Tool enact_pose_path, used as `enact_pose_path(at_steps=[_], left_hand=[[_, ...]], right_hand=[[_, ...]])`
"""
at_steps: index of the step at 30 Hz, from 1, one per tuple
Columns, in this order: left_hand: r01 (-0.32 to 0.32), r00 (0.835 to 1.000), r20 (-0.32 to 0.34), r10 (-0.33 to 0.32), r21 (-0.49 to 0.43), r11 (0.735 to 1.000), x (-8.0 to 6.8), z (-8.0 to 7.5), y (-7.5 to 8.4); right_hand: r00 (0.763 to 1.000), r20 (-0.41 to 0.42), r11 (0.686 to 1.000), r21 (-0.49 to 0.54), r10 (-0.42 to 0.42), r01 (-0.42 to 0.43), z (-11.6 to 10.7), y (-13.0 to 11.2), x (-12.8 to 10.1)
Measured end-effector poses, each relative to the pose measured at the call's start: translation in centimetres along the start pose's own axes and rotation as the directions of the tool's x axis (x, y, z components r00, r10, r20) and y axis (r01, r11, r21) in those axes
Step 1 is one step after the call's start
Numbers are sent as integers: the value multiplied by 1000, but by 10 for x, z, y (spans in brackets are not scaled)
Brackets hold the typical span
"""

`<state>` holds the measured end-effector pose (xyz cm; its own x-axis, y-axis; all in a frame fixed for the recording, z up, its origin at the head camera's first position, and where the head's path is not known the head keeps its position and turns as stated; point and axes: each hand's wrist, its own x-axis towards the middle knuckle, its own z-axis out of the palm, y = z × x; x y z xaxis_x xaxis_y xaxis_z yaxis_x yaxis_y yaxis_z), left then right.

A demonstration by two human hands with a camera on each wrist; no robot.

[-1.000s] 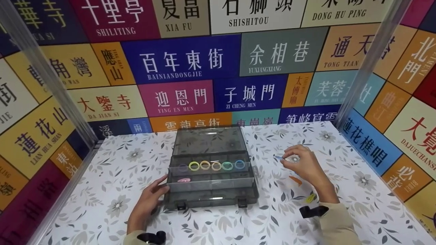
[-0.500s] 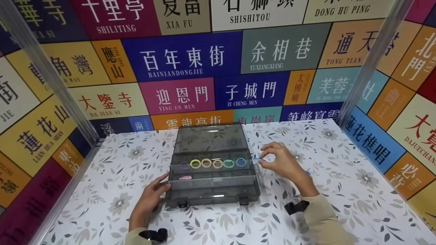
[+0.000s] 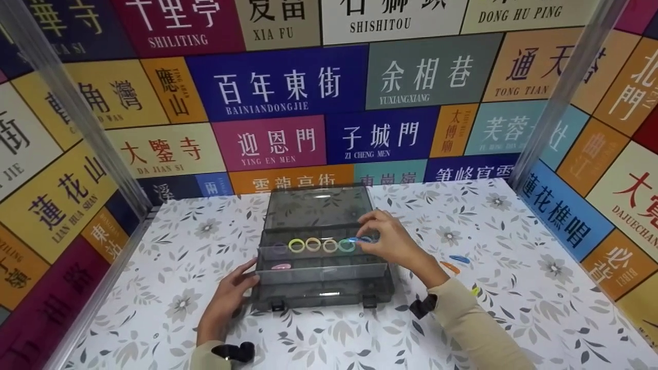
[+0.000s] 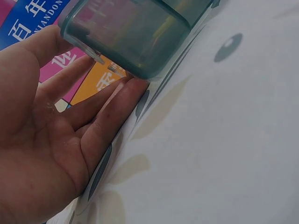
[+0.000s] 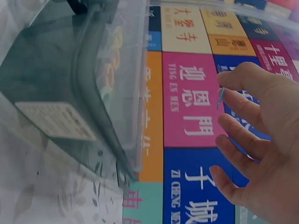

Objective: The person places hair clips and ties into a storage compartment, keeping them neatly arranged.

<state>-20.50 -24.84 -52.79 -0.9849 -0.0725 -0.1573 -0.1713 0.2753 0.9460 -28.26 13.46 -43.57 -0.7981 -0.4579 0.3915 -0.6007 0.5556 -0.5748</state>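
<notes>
Though your right hand [image 3: 391, 241] covers the far right end of the ring row, a thin blue clip [image 3: 358, 239] shows pinched between its thumb and forefinger, its shape too small to read. A second ago that hand hung well right of the smoky plastic organizer box [image 3: 323, 288]; now it sits over the box's upper tray. Your left hand [image 3: 229, 298] stays flat, fingers straight against the box's left front corner. Glossy coloured rings [image 3: 313, 244] line one compartment on the floral tablecloth [image 3: 154, 288].
</notes>
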Motion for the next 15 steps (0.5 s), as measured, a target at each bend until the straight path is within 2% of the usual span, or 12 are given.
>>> enact_pose_path(at_steps=[7,15], left_hand=[[10,1000,0,-10,-2,1000,0,0,2],[16,1000,-9,-16,-9,1000,2,1,-1]], right_hand=[[994,71,997,-12,-78,79,20,-15,18],[987,160,999,14,-34,33,38,-26,34]])
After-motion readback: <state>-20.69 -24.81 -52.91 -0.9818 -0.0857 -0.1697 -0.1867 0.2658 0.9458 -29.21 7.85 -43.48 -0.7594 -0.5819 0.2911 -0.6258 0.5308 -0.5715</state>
